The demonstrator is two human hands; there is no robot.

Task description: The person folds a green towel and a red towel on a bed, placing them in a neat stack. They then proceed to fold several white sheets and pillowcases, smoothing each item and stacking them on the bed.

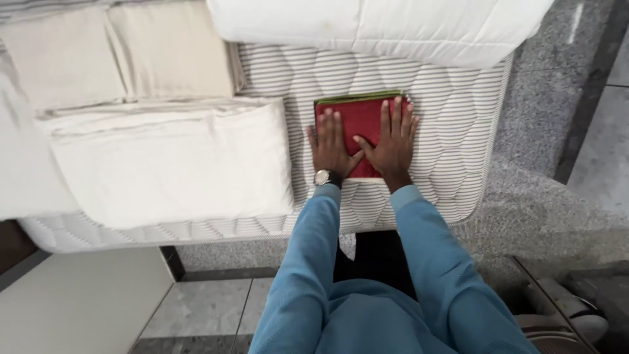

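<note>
A folded red cloth (pixel 359 118) with a green edge along its far side lies flat on a striped quilted mattress (pixel 452 131). Both my hands rest palm down on it, fingers spread. My left hand (pixel 331 145), with a wristwatch at the wrist, covers the cloth's left part. My right hand (pixel 392 143) covers its right part, thumbs nearly touching. My sleeves are light blue.
A folded white duvet (pixel 170 157) lies on the mattress to the left, with cream folded sheets (pixel 118 56) behind it. A white quilted cover (pixel 386 26) sits at the far edge. Grey stone floor (pixel 557 131) runs to the right; a pale panel (pixel 78 301) sits at lower left.
</note>
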